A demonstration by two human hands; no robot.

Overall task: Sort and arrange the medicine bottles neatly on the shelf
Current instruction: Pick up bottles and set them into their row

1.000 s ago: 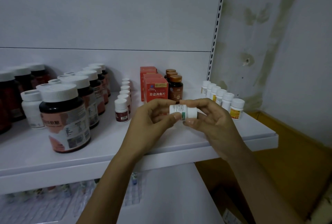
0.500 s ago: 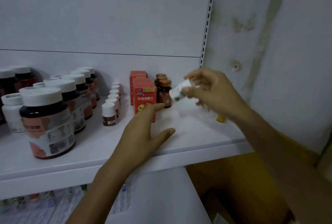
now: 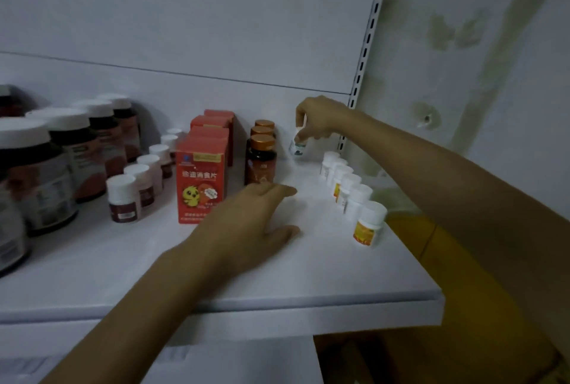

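Spanning the lower two thirds of the frame, the white shelf (image 3: 308,275) carries everything, its front lip running across the bottom and its right end stopping short of a stained wall (image 3: 493,60). Against the left edge stand the biggest containers, dark jars (image 3: 46,180) with broad white lids, lined up toward the back panel. Right of them, near centre, a file of red boxes (image 3: 202,180) shows a yellow cartoon chick and white characters on the front one. Just beside the boxes, three amber bottles (image 3: 260,161) with copper-coloured caps stand one behind another. Between jars and boxes runs a line of small white-capped bottles with dark red labels (image 3: 126,201). At the right, a row of little white bottles (image 3: 348,186) leads toward the back, the nearest one (image 3: 368,225) wearing a yellow and orange label.

The left hand (image 3: 246,223) lies low over the bare middle of the shelf, fingers spread and loose, gripping nothing; whether the palm touches the board is unclear. The right hand (image 3: 320,120) reaches to the back panel in the upper centre, its fingertips pinched around the top of a small white bottle (image 3: 297,146). That bottle hangs tilted, its label white with a green or teal band, sitting behind the far end of the white row and right of the amber bottles. Blur hides whether its base meets the shelf.
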